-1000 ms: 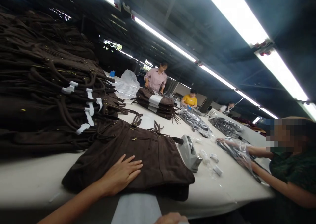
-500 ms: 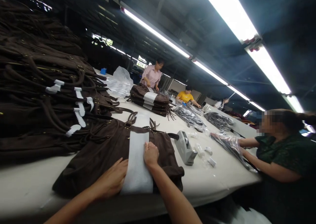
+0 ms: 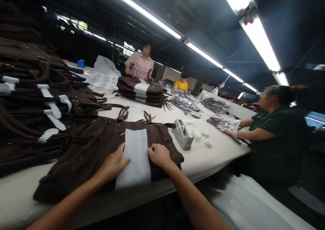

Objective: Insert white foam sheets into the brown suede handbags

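Observation:
A dark brown handbag lies flat on the table, its handles toward the far side. A white paper strip runs down over its middle, and a piece of it shows beyond the handles. My left hand rests along the strip's left edge, thumb over the paper and apart from the fingers. At the right edge, my right hand has its fingers curled, with the thumb and fingertips pinched at the paper. The undersides of both hands are hidden.
Several stacked brown bags crowd the left. A grey tape dispenser stands right of my bag, near small clear scraps. Farther back are more strapped bags and plastic-wrapped bags. A co-worker handles a plastic-covered bag at right.
The camera view has shifted, moving the scene left. My left hand has gone from lying flat beside the strip to having its thumb over the edge. My right hand stays at the right edge.

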`<state>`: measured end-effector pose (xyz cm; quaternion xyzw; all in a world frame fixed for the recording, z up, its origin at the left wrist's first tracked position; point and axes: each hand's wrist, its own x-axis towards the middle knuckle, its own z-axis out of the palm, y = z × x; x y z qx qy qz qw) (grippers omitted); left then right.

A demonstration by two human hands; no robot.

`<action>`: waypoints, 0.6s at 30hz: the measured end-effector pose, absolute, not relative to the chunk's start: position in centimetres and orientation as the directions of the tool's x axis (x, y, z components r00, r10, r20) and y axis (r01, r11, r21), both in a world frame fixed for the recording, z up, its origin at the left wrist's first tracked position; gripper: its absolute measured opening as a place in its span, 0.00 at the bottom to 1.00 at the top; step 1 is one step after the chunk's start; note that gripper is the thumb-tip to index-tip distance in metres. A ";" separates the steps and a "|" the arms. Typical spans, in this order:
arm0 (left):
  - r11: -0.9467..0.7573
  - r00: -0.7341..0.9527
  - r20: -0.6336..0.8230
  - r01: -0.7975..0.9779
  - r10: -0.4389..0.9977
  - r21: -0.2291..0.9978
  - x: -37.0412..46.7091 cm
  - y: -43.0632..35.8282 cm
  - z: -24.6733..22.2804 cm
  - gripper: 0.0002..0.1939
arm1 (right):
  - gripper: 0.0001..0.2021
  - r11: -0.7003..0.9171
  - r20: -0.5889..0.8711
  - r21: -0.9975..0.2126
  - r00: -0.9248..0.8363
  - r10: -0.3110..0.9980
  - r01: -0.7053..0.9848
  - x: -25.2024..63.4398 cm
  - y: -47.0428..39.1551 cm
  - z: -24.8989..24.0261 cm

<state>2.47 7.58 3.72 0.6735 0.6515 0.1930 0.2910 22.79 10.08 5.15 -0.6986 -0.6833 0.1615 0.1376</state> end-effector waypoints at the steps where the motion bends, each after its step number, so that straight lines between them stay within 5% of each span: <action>1: 0.027 0.072 -0.122 0.749 0.990 0.662 2.3 7.5 3.5 0.37 | 0.10 0.005 -0.032 -0.369 -0.018 0.999 0.929 24.4 9.1 5.2; 4: 0.063 0.036 -0.125 0.710 0.991 0.701 1.8 7.5 2.8 0.36 | 0.11 0.105 0.050 -0.372 -0.093 0.994 0.922 28.5 6.0 4.1; 10: 0.119 -0.015 -0.174 0.785 0.985 0.608 2.9 7.7 3.7 0.37 | 0.17 0.317 0.441 -0.445 -0.104 0.891 0.837 29.9 2.5 -0.3; 14: 0.075 0.008 -0.181 0.891 0.983 0.448 4.1 8.2 5.7 0.40 | 0.14 0.321 0.405 -0.453 -0.128 0.905 0.832 29.0 2.3 -0.4; 18: -0.074 0.136 -0.118 0.903 0.984 0.424 3.4 8.9 5.6 0.44 | 0.14 0.360 0.287 -0.398 -0.258 0.922 0.844 29.5 2.6 1.3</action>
